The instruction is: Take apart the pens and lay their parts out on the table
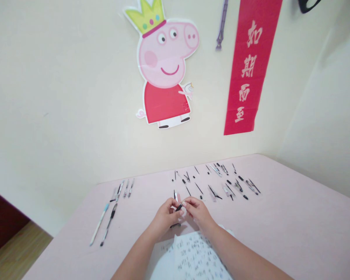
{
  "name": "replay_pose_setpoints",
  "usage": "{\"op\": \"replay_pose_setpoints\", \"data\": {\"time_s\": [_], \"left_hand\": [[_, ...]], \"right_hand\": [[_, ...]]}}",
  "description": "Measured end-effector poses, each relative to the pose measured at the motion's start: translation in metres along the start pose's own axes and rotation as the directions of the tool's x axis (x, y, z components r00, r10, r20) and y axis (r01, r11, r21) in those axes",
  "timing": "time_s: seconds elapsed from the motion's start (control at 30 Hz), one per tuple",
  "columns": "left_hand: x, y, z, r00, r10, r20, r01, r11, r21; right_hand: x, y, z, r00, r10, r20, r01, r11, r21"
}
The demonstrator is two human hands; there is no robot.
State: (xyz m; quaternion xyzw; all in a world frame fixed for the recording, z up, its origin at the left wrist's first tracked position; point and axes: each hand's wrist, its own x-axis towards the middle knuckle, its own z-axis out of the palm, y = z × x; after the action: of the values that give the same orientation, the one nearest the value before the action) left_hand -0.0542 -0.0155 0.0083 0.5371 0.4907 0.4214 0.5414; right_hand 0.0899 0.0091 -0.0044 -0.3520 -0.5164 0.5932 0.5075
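Near the middle of the pink table (280,217), my left hand (167,216) is closed around a small black pen part (179,207), pinched between thumb and fingers. My right hand (196,210) is closed too, its fingertips meeting at the upper end of that part; anything else between them is too small to make out. Just behind the hands lies a pinkish pen piece (177,197). A dark piece (175,225) rests on the table under my left hand. Sheets of handwritten paper (196,256) lie between my forearms.
Several pen parts (212,191), with refills, caps and clear barrels, spread across the back right. At the left are several pens, including a white and blue one (99,224) and a black-capped one (108,225). A wall (76,116) stands behind the table.
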Motion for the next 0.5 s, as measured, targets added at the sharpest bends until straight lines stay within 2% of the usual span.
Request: {"op": "replay_pose_setpoints", "data": {"time_s": [0.1,0.27,0.5], "left_hand": [[0.0006,-0.0015,-0.0004,0.999,0.016,-0.027,-0.015,0.999,0.033],[-0.0014,0.0035,0.0012,0.999,-0.035,-0.034,0.038,0.996,0.084],[-0.0032,0.0049,0.001,0.999,-0.041,-0.034,0.04,0.999,-0.031]], "right_hand": [[0.0002,-0.0013,-0.0001,1.0,0.002,0.006,-0.002,1.0,-0.024],[-0.0002,-0.0042,-0.0003,1.0,-0.008,-0.001,0.008,0.999,-0.04],[-0.0002,-0.005,0.0002,1.0,0.009,-0.022,-0.009,1.0,-0.014]]}}
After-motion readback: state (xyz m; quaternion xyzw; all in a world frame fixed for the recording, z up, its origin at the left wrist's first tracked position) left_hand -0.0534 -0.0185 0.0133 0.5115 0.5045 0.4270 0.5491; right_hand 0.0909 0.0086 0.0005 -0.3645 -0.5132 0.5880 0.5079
